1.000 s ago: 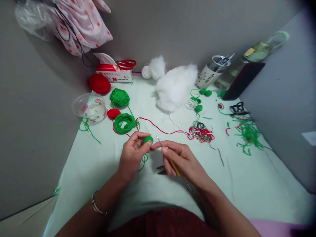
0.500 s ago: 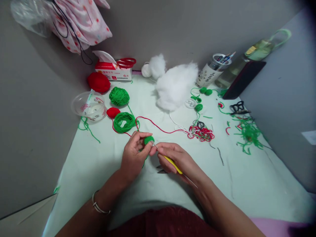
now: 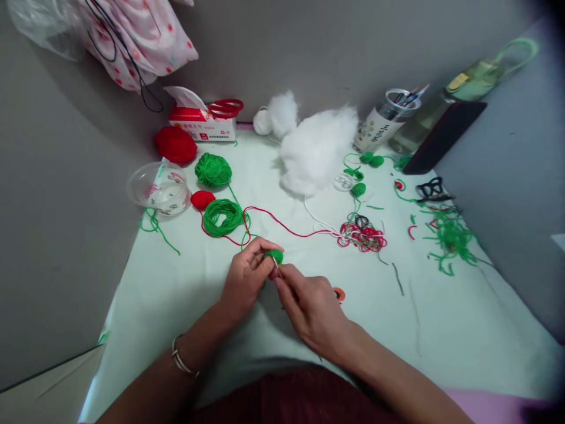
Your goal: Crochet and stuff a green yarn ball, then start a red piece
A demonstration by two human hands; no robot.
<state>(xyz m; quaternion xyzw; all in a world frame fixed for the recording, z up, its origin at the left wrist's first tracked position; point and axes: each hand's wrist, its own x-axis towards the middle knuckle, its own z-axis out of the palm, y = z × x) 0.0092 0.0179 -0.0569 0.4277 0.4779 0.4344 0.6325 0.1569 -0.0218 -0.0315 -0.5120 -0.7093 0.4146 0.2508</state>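
Note:
My left hand (image 3: 248,277) pinches a small green crochet piece (image 3: 275,255) between thumb and fingers. In my right hand (image 3: 311,306) is a crochet hook (image 3: 276,266); its metal shaft reaches up to the piece, while the hand covers the yellow handle. A coil of green yarn (image 3: 223,217) lies beyond my left hand, and a strand of green yarn runs down toward that hand. A red yarn strand (image 3: 282,226) crosses the table past the fingertips. Beside my right hand, part of an orange-handled tool (image 3: 339,294) shows; the rest is covered.
At the left are a clear plastic bowl (image 3: 159,188), a green yarn ball (image 3: 213,170), a red yarn ball (image 3: 176,145) and a tissue box (image 3: 203,122) with red scissors (image 3: 225,108). White stuffing (image 3: 315,150) sits at the back. Yarn scraps (image 3: 452,235), a pen cup (image 3: 384,121) and a bottle (image 3: 445,106) stand right.
My right hand has turned palm-down over the hook, hiding its yellow handle. Both hands and the green piece have shifted slightly right and nearer. The orange-handled tool has come into sight.

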